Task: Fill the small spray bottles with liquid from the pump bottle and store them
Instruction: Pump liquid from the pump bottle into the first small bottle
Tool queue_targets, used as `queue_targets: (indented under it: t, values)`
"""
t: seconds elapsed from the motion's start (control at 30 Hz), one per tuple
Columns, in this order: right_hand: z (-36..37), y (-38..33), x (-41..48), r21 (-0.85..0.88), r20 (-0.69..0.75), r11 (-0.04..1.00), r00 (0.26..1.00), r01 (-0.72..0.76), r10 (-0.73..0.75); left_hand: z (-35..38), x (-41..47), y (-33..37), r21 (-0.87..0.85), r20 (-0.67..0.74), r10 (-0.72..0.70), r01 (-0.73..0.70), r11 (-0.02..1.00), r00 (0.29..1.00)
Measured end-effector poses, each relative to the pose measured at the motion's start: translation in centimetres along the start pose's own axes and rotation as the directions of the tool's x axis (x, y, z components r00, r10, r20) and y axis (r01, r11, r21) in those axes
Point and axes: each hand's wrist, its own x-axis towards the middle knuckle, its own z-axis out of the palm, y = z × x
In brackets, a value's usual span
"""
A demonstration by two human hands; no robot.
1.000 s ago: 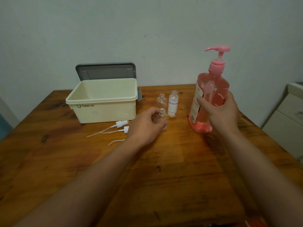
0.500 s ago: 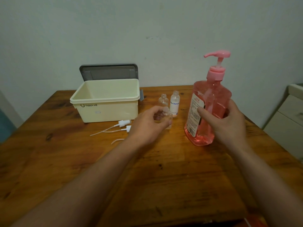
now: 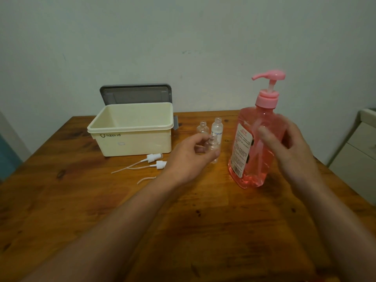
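A large pink pump bottle (image 3: 255, 169) stands on the wooden table (image 3: 203, 220) at centre right. My right hand (image 3: 293, 151) is at its right side, blurred, with thumb and fingers spread and loose around it. My left hand (image 3: 189, 157) is shut on a small clear spray bottle (image 3: 213, 144) without a cap, just left of the pump bottle. Two more small uncapped bottles, one clear (image 3: 202, 128) and one labelled (image 3: 217, 128), stand behind it.
A cream plastic bin (image 3: 130, 127) stands open at the back left, its grey lid (image 3: 135, 94) leaning on the wall behind. White spray heads with thin tubes (image 3: 154, 160) lie in front of the bin. A pale cabinet (image 3: 358, 151) is off the table's right edge.
The pump bottle came nearer and was set down. My right hand's thumb has slid right and loosened. My left hand has kept hold of the small bottle.
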Motion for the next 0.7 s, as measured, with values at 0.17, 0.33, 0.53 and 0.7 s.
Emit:
queue_targets:
  t: [0.17,0.33,0.53,0.7]
  values:
    - [-1.0,-3.4,3.0,0.057,-0.056,0.998,0.998,0.023,-0.019,0.3,0.3,1.2,-0.068,-0.01,0.023,-0.024,0.997,1.0]
    - [-1.3,-5.7,6.9,0.135,0.02,0.99,0.999,-0.035,0.033,0.5,0.7,3.3,-0.109,-0.021,0.1,-0.102,0.989,0.995]
    - [-1.0,-5.9,8.2,0.177,0.241,0.975,0.966,-0.137,0.092,0.7,1.4,5.1,-0.191,-0.048,0.137,-0.144,0.971,0.989]
    - [-0.9,-5.8,8.1,0.199,0.311,0.957,0.939,-0.212,0.143,0.4,1.9,6.3,-0.239,-0.089,0.174,-0.191,0.952,0.981]
